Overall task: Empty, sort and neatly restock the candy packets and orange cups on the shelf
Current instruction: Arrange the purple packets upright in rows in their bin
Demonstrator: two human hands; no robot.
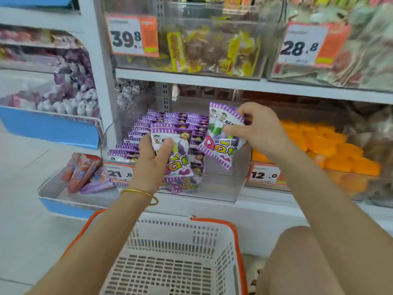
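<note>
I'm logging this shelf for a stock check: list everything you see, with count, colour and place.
stacked candy packets: many, purple and white, clear middle bin
held packets: at least two, purple and white, above that bin
orange cups: many, orange, right bin
yellow packets: many, yellow and brown, upper bin
loose packets: a few, red and purple, low left tray
price tags: four, white and orange, bin fronts
basket: one, white with orange rim, below the hands
bracelet: one, gold, left wrist
left hand: one, grips a packet
right hand: one, pinches a packet
</note>
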